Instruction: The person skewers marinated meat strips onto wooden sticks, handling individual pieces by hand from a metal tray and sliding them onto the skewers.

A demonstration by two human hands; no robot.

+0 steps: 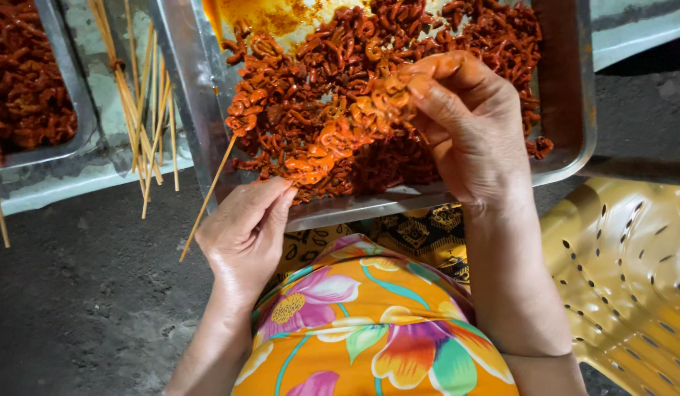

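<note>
Bamboo, pale and thin, makes the skewer that the left hand pinches between thumb and fingertips near its far end; its long axis runs diagonally, the free end pointing down and to the left toward the dark ground, the other end going up and to the right into the meat. The right hand is farther and to the right, its fingers closed on the end of a string of red-orange marinated meat pieces, which drapes down and to the left from that grip toward the left hand's fingertips, so the strip spans the gap between the two hands. The hands are apart, each clamped on its own end of the work, the left nearer the body, the right over the tray. The pieces look curled, glossy and wet with an oily chilli-coloured paste. They come from the heap lying in a shallow metal tray, dull steel with a rolled rim and orange smears on its far wall. To the left a loose bundle of bare skewers lies on a grey ledge, and beyond it a second tray holds more of the same red meat. Near right stands a yellow perforated plastic chair; a bright floral cloth covers the person's lap.
</note>
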